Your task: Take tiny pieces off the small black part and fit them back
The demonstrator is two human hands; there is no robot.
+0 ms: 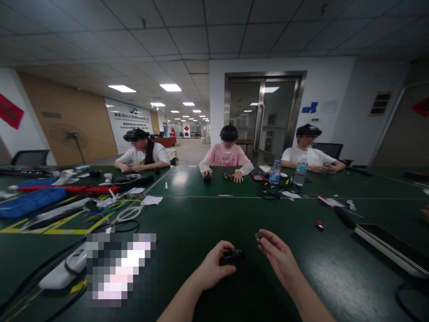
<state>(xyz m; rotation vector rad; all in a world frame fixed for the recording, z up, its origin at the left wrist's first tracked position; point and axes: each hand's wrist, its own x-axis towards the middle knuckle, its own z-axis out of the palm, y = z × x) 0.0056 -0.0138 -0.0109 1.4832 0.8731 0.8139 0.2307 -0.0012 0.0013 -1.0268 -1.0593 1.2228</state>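
Observation:
My left hand (214,267) is wrapped round a small black object (233,256), low in the middle of the view above the dark green table (187,223). To its right, my right hand (276,255) is raised, its thumb and fingertips pinching a tiny dark piece (259,235). The two hands are apart, and the tiny piece does not touch the black object. What the black object is cannot be made out.
Cables (129,213), a white power strip (63,270) and blue trays (33,201) lie left. A small red item (319,226) and a flat device (392,248) lie right. Three people sit opposite, near two bottles (300,173).

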